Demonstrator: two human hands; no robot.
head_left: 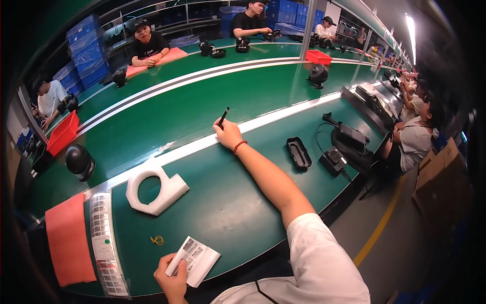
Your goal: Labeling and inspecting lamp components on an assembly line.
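Observation:
My left hand point(172, 279) grips a sheet of printed labels point(198, 257) on pale backing paper at the near edge of the green bench, thumb on top. Stretched out to the bench's far white edge, my right hand point(230, 135) is closed around a slim black pen-like tool point(224, 116) that points up and away. Its exact kind is too small to tell. A white foam block point(135, 192) with a round hole lies between my hands, to the left. Yellow rubber bands point(157, 240) rest just beyond the label sheet.
At left lie a strip of labels point(103, 220) and an orange foam sheet point(71, 240). A black tray-like part point(298, 153) and a power adapter point(333, 161) sit at right. Round black devices point(79, 161) stand on the green conveyor point(202, 109). Co-workers sit opposite and at right.

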